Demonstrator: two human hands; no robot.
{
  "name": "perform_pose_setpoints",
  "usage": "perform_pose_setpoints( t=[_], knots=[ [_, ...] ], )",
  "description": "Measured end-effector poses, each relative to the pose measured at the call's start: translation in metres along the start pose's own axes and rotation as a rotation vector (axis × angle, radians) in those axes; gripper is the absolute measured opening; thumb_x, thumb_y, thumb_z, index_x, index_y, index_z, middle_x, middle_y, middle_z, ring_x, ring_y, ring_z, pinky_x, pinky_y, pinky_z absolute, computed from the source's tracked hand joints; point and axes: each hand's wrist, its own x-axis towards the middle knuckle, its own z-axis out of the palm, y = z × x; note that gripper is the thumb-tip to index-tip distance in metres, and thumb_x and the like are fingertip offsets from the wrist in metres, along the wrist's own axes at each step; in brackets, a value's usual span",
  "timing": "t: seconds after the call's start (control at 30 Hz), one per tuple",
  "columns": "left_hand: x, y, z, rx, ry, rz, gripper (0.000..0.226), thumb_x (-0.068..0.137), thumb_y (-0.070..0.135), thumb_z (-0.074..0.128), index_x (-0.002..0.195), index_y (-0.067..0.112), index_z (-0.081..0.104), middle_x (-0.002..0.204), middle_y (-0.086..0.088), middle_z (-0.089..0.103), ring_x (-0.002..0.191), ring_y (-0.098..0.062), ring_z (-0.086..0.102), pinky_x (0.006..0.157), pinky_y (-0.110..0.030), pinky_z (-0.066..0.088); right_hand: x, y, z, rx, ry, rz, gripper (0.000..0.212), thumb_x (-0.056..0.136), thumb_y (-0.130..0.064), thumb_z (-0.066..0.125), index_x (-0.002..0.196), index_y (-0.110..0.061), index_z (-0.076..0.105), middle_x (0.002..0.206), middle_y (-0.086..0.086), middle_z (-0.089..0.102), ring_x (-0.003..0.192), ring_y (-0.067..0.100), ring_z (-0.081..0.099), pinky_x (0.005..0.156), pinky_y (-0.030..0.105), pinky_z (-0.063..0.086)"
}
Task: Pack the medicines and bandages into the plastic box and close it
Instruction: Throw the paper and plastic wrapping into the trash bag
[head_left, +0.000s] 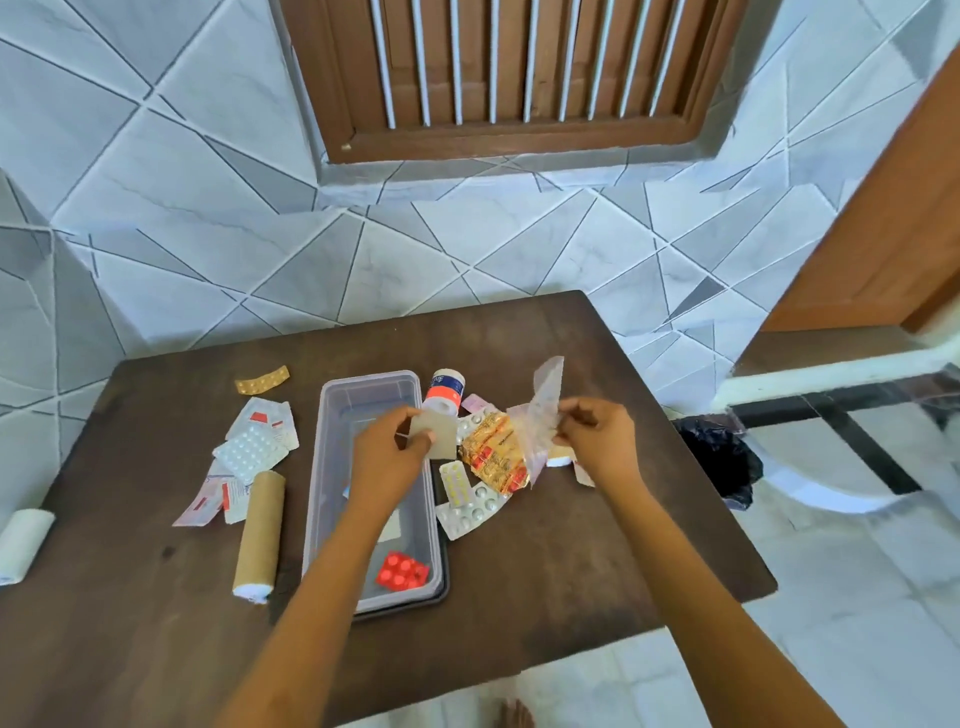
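Observation:
The clear plastic box stands open on its dark lid in the middle of the brown table, with a red pill strip in its near end. My left hand holds a small beige card above the box's right rim. My right hand pinches a clear plastic bag over an orange-gold packet. A white bottle with an orange label stands behind the card. White blister strips lie right of the box. Left of it are a brown bandage roll and more strips.
A white bandage roll lies at the table's left edge. A gold pill strip sits at the back left. Paper sachets lie beside the brown roll. A black bag is on the floor to the right of the table.

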Motion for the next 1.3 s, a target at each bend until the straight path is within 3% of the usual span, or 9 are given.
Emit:
perform_pose_setpoints(
  t=[0.17,0.27,0.43,0.57,0.7,0.83,1.07,1.17,1.3],
  knots=[
    [-0.023,0.028,0.037,-0.032,-0.053,0.017,0.027,0.088,0.008,0.059,0.115,0.008,0.061,0.118,-0.015,0.063,0.106,-0.031,0.061,0.091,-0.046,0.055,-0.015,0.028,-0.046,-0.002,0.099,0.074,0.028,0.082,0.008,0.048,0.087,-0.003,0.074,0.086,0.012,0.073,0.073,0.024,0.068,0.076,0.035,0.057],
    [-0.033,0.049,0.069,-0.037,-0.071,0.009,0.03,0.09,0.01,0.056,0.12,0.008,0.059,0.125,-0.01,0.061,0.112,-0.029,0.058,0.1,-0.041,0.049,-0.018,0.045,-0.08,0.04,0.137,0.131,0.024,0.084,0.003,0.05,0.088,-0.003,0.073,0.083,0.008,0.071,0.077,0.021,0.065,0.079,0.034,0.055],
    [-0.045,0.095,0.147,-0.065,-0.092,0.058,0.024,0.086,0.005,0.059,0.11,0.006,0.064,0.113,-0.014,0.066,0.102,-0.032,0.062,0.086,-0.043,0.055,-0.005,0.084,-0.153,0.23,0.193,0.198,0.026,0.085,-0.009,0.056,0.069,0.009,0.064,0.071,0.029,0.064,0.068,0.035,0.063,0.076,0.043,0.053],
    [-0.056,0.153,0.235,-0.107,-0.142,0.037,0.022,0.088,0.008,0.059,0.11,0.009,0.062,0.115,-0.013,0.064,0.105,-0.029,0.062,0.078,-0.039,0.059,0.013,0.128,-0.236,0.202,0.144,0.193,0.038,0.085,-0.008,0.062,0.049,-0.02,0.06,0.047,-0.004,0.057,0.052,0.017,0.05,0.062,0.031,0.046],
    [-0.06,0.193,0.305,-0.098,-0.194,0.041,0.015,0.088,0.011,0.06,0.102,0.011,0.064,0.109,-0.013,0.066,0.101,-0.03,0.063,0.082,-0.048,0.058,0.034,0.166,-0.294,0.226,0.17,0.302,0.012,0.08,-0.002,0.063,0.069,-0.005,0.069,0.06,0.009,0.059,0.062,0.024,0.054,0.07,0.037,0.051],
    [-0.057,0.22,0.36,-0.094,-0.238,0.0,0.013,0.084,0.009,0.062,0.087,0.022,0.063,0.088,-0.005,0.066,0.082,-0.026,0.063,0.083,-0.05,0.057,0.057,0.196,-0.341,0.336,0.18,0.405,0.01,0.081,0.0,0.064,0.09,0.001,0.068,0.062,0.002,0.059,0.053,0.013,0.052,0.06,0.025,0.05],
    [-0.01,0.246,0.451,-0.08,-0.265,-0.041,0.015,0.083,0.008,0.063,0.093,0.018,0.064,0.087,-0.008,0.065,0.088,-0.032,0.064,0.084,-0.051,0.055,0.123,0.259,-0.385,0.243,0.22,0.491,0.021,0.075,0.0,0.068,0.067,-0.015,0.056,0.078,0.014,0.068,0.069,0.024,0.06,0.072,0.039,0.053],
    [0.019,0.249,0.494,-0.132,-0.251,-0.102,0.028,0.08,0.003,0.064,0.083,0.03,0.054,0.085,-0.006,0.065,0.084,-0.03,0.064,0.083,-0.047,0.056,0.161,0.292,-0.395,0.222,0.236,0.529,0.031,0.075,0.001,0.067,0.058,-0.016,0.048,0.075,0.018,0.064,0.068,0.025,0.056,0.068,0.038,0.05],
    [0.068,0.251,0.553,-0.092,-0.247,-0.154,0.025,0.079,-0.003,0.06,0.083,0.019,0.047,0.083,-0.007,0.062,0.082,-0.027,0.062,0.078,-0.039,0.051,0.223,0.33,-0.404,0.158,0.178,0.537,0.013,0.082,0.0,0.06,0.08,-0.008,0.069,0.084,0.013,0.069,0.074,0.024,0.061,0.068,0.029,0.05]
  ],
)
